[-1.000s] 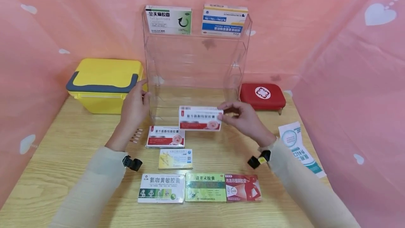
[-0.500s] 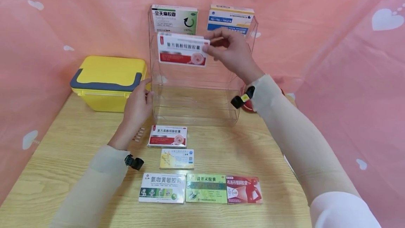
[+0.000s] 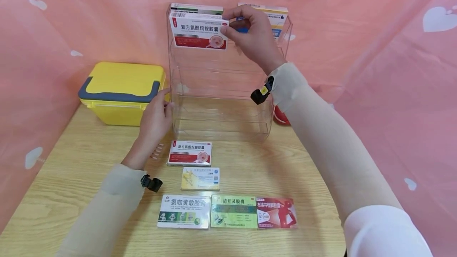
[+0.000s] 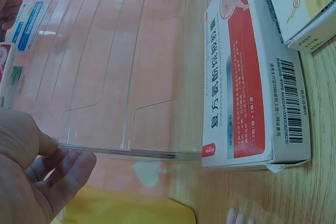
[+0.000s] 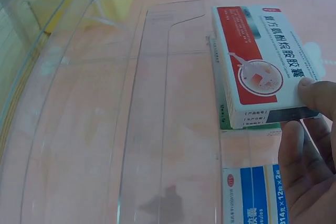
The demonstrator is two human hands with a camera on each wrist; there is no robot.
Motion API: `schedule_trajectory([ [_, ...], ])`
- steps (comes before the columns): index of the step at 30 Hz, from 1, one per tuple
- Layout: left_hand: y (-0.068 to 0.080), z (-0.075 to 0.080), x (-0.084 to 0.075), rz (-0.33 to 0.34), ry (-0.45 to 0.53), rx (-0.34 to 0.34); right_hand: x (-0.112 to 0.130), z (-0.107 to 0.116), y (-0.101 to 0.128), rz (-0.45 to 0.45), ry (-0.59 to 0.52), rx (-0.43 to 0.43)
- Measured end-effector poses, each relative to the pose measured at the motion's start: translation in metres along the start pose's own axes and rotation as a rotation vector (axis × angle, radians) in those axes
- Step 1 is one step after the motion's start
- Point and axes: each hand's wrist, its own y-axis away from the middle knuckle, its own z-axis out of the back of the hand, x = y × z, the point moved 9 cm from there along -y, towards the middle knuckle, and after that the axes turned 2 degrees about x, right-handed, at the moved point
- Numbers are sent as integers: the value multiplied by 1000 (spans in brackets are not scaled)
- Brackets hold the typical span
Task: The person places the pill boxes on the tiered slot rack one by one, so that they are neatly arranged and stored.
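Note:
My right hand (image 3: 251, 37) pinches the right end of a white and red medicine box (image 3: 200, 33) between thumb and fingers. That box is at the top tier of a clear acrylic display rack (image 3: 221, 132), in front of a green and white medicine box (image 3: 196, 10), which it mostly covers. A blue, white and yellow medicine box (image 5: 249, 195) stands in the same tier, partly behind my right hand. Lower down, my left hand (image 3: 156, 116) grips the rack's left side edge; the left wrist view shows thumb and fingers (image 4: 71, 179) around the clear panel.
On the table before the rack lie another red and white box (image 3: 189, 154), a small yellow and white box (image 3: 200, 178), and a front row of white (image 3: 183, 212), green (image 3: 233, 212) and red (image 3: 276, 213) boxes. A yellow case (image 3: 123, 90) stands left, a red pouch (image 3: 281, 116) right.
My right hand has carried the red and white box up from low before the rack to its top tier, over the green and white box. My left hand has stayed at the rack's side.

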Motion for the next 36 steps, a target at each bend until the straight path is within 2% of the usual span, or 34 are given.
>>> schedule_trajectory([
  [6, 1, 23, -12, 0, -57, 30, -6, 0, -2, -80, -37, 11],
  [14, 3, 24, -12, 6, -56, 27, -34, -16, -11, -71, -9, 88],
  [22, 3, 24, -11, 13, -60, 34, -43, -24, -11, -120, -25, 114],
  [28, 3, 25, -10, 13, -61, 30, -46, -26, -11, -102, -22, 117],
  [33, 3, 24, -9, 18, -51, 36, -43, -22, -7, -19, 133, 90],
  [36, 2, 21, -11, 13, -41, 41, -40, -14, 6, 37, 236, 53],
])
